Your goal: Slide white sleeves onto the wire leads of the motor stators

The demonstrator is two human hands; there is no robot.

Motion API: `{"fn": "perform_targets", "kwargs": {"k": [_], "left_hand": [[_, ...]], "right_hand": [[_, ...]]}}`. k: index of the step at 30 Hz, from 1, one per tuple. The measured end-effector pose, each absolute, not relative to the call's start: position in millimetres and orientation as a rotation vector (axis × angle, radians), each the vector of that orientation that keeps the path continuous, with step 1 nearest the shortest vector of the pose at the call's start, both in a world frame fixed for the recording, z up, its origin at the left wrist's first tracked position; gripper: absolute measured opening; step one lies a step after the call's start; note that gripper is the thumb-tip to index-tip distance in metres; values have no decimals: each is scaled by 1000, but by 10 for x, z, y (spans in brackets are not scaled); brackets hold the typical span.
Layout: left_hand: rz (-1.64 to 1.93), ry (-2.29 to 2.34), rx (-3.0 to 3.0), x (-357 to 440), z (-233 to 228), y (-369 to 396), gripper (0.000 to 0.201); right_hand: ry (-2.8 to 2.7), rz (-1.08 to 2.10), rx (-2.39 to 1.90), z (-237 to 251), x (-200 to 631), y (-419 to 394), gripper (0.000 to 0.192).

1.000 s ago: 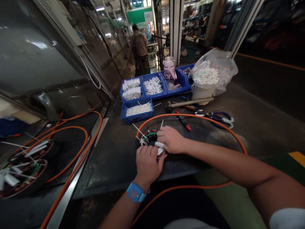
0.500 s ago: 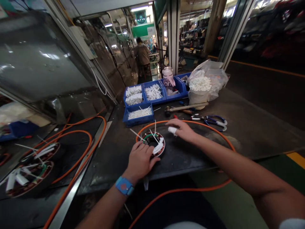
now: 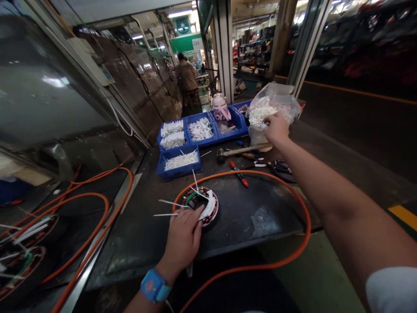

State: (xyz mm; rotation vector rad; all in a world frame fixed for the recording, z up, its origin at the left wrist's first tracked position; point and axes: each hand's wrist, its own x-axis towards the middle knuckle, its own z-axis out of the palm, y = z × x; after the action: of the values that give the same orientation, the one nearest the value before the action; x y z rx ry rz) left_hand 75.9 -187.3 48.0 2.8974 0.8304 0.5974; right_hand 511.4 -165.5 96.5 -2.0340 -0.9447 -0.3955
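The left hand [image 3: 184, 232] holds the near rim of a wound motor stator [image 3: 216, 211] on the bench, fingers draped over it. The right hand's [image 3: 276, 128] bent fingers touch a bundle of white tubes [image 3: 259, 116] in a clear plastic bag [image 3: 275, 93]; I cannot tell whether they pinch any. Lettering on the pink bottle [image 3: 220, 106] shows only partly, perhaps "on". An orange hose [image 3: 307, 217] loops around the stator, between it and the mallet [image 3: 220, 155].

Blue wristband [image 3: 156, 287] with pinkish patch [image 3: 150, 285] — pale sleeve [image 3: 392, 288]
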Motion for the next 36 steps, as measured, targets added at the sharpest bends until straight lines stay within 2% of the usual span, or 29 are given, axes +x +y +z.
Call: {"fn": "perform_targets", "kwargs": {"k": [4,9,12,17,25,36], "left_hand": [[574,834,2828,803,489,-1905,31],[561,884,2764,807,488,-1922,32],[604,903,2745,805,486,-1933,35],[589,884,2729,791,503,-1940,38],[578,1008,2637,843,536,-1940,34],[443,1068,2743,878,551,-1977,45]], "right_hand": [[-1015,-400,-1774,973,4930,-1733,17],[-1320,-149,-1435,772,3898,-2483,13],[-1669,136,-1212,513,3246,-3105,24],[-1907,350,-1095,100,2766,-3712,42],[-1912,402,-1106,-54,2718,-3781,47],[-1928,368,-1053,7,2635,-3413,31]]}}
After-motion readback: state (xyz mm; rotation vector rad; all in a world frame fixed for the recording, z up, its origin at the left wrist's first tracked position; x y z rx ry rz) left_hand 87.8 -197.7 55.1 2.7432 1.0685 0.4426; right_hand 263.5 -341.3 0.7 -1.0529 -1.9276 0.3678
